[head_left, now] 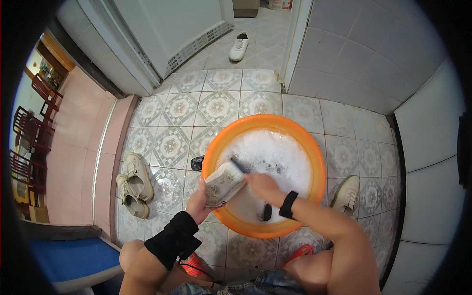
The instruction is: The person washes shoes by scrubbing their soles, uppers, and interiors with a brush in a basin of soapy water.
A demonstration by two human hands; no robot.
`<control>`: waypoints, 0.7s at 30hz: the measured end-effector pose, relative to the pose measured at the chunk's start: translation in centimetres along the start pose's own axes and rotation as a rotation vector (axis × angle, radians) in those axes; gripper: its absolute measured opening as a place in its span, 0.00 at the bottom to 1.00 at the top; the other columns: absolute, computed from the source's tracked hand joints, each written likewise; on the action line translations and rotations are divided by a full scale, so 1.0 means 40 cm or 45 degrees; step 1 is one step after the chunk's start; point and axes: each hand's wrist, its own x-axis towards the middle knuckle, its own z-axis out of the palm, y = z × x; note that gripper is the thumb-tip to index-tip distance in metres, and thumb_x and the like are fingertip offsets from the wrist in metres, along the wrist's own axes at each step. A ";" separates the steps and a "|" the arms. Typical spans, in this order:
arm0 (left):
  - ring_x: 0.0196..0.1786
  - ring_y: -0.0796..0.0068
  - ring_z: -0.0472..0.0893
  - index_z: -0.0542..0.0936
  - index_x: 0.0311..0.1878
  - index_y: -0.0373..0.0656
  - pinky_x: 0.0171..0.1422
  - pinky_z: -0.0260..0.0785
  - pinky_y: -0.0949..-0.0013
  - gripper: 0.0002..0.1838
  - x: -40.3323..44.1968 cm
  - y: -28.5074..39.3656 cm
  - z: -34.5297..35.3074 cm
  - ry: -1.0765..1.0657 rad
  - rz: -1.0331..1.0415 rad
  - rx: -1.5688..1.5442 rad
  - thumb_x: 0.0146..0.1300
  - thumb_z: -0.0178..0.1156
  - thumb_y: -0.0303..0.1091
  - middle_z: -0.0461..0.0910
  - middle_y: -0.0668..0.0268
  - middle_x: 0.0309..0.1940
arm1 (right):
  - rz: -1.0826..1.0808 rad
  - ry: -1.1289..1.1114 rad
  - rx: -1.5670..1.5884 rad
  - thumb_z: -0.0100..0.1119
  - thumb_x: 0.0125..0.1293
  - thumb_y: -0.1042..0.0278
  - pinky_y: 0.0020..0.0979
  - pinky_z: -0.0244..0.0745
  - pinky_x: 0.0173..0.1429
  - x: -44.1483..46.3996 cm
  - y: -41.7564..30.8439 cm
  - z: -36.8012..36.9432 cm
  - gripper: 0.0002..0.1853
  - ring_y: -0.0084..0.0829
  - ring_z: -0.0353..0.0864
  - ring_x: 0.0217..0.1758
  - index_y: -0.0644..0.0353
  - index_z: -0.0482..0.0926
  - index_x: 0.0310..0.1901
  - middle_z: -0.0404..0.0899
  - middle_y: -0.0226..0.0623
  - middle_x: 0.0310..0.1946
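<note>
Tilted over the near left rim of an orange basin (pixel 318 162) is a wet, dirty white shoe (pixel 221 189). My left hand (pixel 197 204) grips its lower left end, fingers wrapped round the edge. My right hand (pixel 263 187) is closed on a scrubbing brush (pixel 234 168), whose pale bluish end lies against the shoe's upper right side; my fingers hide most of the handle. White suds (pixel 270 147) cover much of the water in the basin. A small black object (pixel 267 212) shows at the foam's near edge; its kind is unclear.
A pair of pale shoes (pixel 135 184) stands on the tiles at left. Another pale shoe (pixel 347 194) is right of the basin, and a white shoe (pixel 239 47) lies by the doorway. A black item (pixel 197 163) touches the basin's left side. A blue-topped stool (pixel 73 260) is near left.
</note>
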 end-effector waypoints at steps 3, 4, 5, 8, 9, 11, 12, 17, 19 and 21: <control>0.57 0.61 0.70 0.59 0.63 0.47 0.56 0.67 0.53 0.32 0.000 0.022 0.009 -0.012 -0.012 -0.051 0.64 0.32 0.60 0.66 0.62 0.58 | 0.165 0.025 -0.122 0.41 0.64 0.47 0.45 0.71 0.39 0.025 0.014 -0.040 0.25 0.50 0.77 0.34 0.65 0.77 0.30 0.77 0.53 0.26; 0.57 0.61 0.70 0.59 0.63 0.47 0.56 0.67 0.52 0.32 0.005 0.022 0.007 -0.071 -0.020 -0.106 0.64 0.31 0.61 0.65 0.61 0.58 | 0.161 0.019 -0.131 0.41 0.64 0.47 0.45 0.71 0.39 -0.008 -0.042 -0.028 0.25 0.50 0.77 0.34 0.65 0.77 0.30 0.77 0.53 0.26; 0.57 0.61 0.70 0.59 0.63 0.47 0.56 0.67 0.52 0.32 0.017 0.019 -0.008 -0.068 -0.017 -0.120 0.64 0.31 0.61 0.65 0.61 0.58 | -0.012 0.070 -0.042 0.41 0.64 0.48 0.46 0.71 0.36 -0.059 -0.113 0.002 0.25 0.51 0.77 0.31 0.63 0.76 0.30 0.77 0.52 0.25; 0.58 0.60 0.69 0.58 0.63 0.47 0.57 0.66 0.51 0.33 0.029 0.006 -0.049 -0.128 0.029 -0.159 0.64 0.29 0.61 0.64 0.60 0.59 | -0.189 0.087 0.001 0.41 0.64 0.47 0.47 0.70 0.34 -0.099 -0.141 0.024 0.24 0.52 0.77 0.30 0.62 0.76 0.30 0.76 0.52 0.25; 0.58 0.60 0.69 0.58 0.63 0.47 0.57 0.65 0.50 0.33 0.023 0.015 -0.034 -0.109 -0.014 -0.210 0.65 0.28 0.61 0.64 0.60 0.59 | -0.193 0.084 -0.053 0.42 0.63 0.46 0.47 0.70 0.34 -0.104 -0.133 0.018 0.24 0.53 0.77 0.30 0.63 0.75 0.30 0.76 0.53 0.25; 0.58 0.59 0.68 0.59 0.62 0.43 0.58 0.65 0.49 0.33 0.018 0.027 -0.014 -0.109 -0.037 -0.252 0.66 0.27 0.59 0.64 0.59 0.59 | -0.055 0.078 -0.079 0.42 0.63 0.47 0.47 0.70 0.35 -0.053 -0.001 -0.001 0.24 0.52 0.77 0.30 0.62 0.75 0.30 0.76 0.53 0.25; 0.58 0.59 0.68 0.59 0.62 0.43 0.58 0.65 0.49 0.33 0.018 0.025 -0.007 -0.110 -0.038 -0.250 0.66 0.27 0.59 0.64 0.59 0.59 | 0.085 0.062 -0.106 0.42 0.63 0.47 0.47 0.71 0.35 -0.032 0.042 -0.007 0.23 0.52 0.77 0.30 0.62 0.75 0.30 0.77 0.53 0.24; 0.59 0.59 0.68 0.60 0.61 0.43 0.58 0.64 0.49 0.32 0.018 0.045 0.017 -0.001 -0.025 -0.281 0.66 0.27 0.58 0.65 0.59 0.59 | -0.079 0.006 -0.012 0.43 0.63 0.46 0.47 0.69 0.35 -0.122 -0.121 -0.004 0.23 0.54 0.75 0.31 0.62 0.73 0.30 0.75 0.54 0.23; 0.59 0.59 0.68 0.60 0.61 0.43 0.58 0.64 0.49 0.32 0.021 0.042 0.007 0.009 -0.036 -0.288 0.66 0.27 0.58 0.64 0.59 0.59 | -0.243 0.016 0.044 0.43 0.63 0.46 0.47 0.69 0.34 -0.132 -0.133 0.013 0.23 0.54 0.76 0.31 0.62 0.73 0.30 0.75 0.54 0.23; 0.59 0.58 0.67 0.59 0.62 0.44 0.59 0.63 0.48 0.32 0.012 0.046 0.022 -0.011 -0.036 -0.247 0.66 0.27 0.58 0.64 0.60 0.59 | -0.115 0.069 -0.088 0.43 0.63 0.46 0.47 0.69 0.35 -0.089 -0.076 -0.004 0.23 0.54 0.75 0.31 0.62 0.72 0.29 0.74 0.55 0.22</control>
